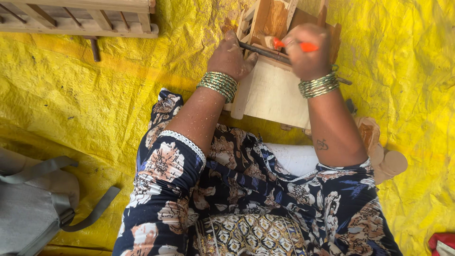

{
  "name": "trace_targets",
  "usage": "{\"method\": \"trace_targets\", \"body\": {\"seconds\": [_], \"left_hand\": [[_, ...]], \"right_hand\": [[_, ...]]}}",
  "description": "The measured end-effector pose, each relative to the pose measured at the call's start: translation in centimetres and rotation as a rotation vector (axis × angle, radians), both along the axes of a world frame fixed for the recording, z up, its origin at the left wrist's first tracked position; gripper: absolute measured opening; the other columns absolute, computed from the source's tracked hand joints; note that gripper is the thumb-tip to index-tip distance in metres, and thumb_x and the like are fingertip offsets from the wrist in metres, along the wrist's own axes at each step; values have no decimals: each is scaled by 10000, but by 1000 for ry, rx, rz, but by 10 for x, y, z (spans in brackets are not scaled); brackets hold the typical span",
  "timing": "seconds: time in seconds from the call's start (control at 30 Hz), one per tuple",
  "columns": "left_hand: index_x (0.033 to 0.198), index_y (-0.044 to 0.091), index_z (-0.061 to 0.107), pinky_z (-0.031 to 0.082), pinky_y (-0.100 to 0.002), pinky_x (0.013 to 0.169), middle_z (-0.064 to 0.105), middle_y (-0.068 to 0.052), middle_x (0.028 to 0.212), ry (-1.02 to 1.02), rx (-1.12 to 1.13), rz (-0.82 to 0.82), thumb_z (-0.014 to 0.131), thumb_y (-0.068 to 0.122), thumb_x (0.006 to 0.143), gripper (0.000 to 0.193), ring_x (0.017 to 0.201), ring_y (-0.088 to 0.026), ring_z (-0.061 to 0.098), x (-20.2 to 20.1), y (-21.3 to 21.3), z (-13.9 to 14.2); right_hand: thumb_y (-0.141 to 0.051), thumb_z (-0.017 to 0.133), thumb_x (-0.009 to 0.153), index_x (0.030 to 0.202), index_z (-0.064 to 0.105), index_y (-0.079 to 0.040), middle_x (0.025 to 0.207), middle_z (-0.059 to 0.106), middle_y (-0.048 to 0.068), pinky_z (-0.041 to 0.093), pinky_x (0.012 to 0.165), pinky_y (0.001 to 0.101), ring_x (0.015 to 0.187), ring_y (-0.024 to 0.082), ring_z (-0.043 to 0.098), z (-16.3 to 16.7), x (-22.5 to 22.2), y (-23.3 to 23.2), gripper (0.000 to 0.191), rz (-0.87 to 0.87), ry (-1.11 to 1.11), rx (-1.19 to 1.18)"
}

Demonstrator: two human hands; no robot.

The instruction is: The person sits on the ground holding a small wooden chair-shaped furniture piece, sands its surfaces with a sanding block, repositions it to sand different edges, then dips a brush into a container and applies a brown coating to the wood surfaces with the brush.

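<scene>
Head view: your left hand [231, 59] rests flat against the side of the pale wooden frame [275, 90], fingers loosely curled, steadying the wood more than clamping it. Your right hand [307, 52] is closed tight around an orange-handled brush [291, 45], its tip inside the frame's open top. A thin dark metal rod [265, 53] runs across under both hands; can't tell if either hand grips it or just lies on it. The frame sits on the yellow tarp [95, 104] right in front of your knees, touching your lap edge. Green bangles [219, 84] on both wrists. Another slatted wooden piece [80, 19] lies top left, well apart. Grey bag [33, 204] at lower left, turned wooden pegs [386, 163] beside your right side.

Risks, as I judge it: the left hand's hold looks light, so a hard brush stroke could tip or slide the frame on the slick tarp. The bangles could catch the rod. The brush could smear the outside face.
</scene>
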State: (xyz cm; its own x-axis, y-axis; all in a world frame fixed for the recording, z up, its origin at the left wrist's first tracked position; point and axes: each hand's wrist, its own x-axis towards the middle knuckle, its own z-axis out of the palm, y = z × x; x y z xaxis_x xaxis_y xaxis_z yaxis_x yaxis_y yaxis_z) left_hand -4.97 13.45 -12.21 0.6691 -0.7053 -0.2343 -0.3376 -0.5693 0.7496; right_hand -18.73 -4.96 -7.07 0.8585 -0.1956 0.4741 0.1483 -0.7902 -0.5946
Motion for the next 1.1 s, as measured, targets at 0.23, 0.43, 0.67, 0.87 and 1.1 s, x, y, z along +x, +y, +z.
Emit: {"method": "trace_targets", "body": {"seconds": [0.23,0.43,0.67,0.87,1.1], "left_hand": [[1298,-23,445,577,-441,894,631,-249,1168,26,51,-7,760,491,848,752,1067,-373,679,0,1,6],[1243,-12,467,574,-447,918,642,-258,1145,41,43,5,779,470,859,691,1079,-389,678,0,1,11],[1239,-23,454,567,-442,915,631,-276,1153,16,5,4,790,456,841,708,1077,-395,670,1,1,3],[1277,-46,438,565,-442,913,624,-266,1177,-11,21,-17,782,489,857,762,1087,-389,664,1,1,3],[1237,-18,467,568,-457,900,639,-256,1147,22,15,13,788,460,843,698,1073,-396,669,-2,2,9]], "right_hand": [[-10,540,924,841,679,38,800,691,113,529,546,280,590,148,620,-16,-3,-33,169,-265,-17,623],[12,549,923,822,711,57,785,683,117,481,557,295,623,179,611,6,-11,-40,196,-287,-149,308],[-21,551,940,804,657,39,797,674,105,511,604,294,647,178,637,19,3,-1,182,-87,14,195],[-32,527,925,773,667,31,730,652,92,475,501,276,540,126,583,28,8,-22,215,-316,170,523],[-53,616,1025,779,620,14,673,613,119,473,546,337,539,201,619,36,11,-36,254,-354,143,-56]]}}
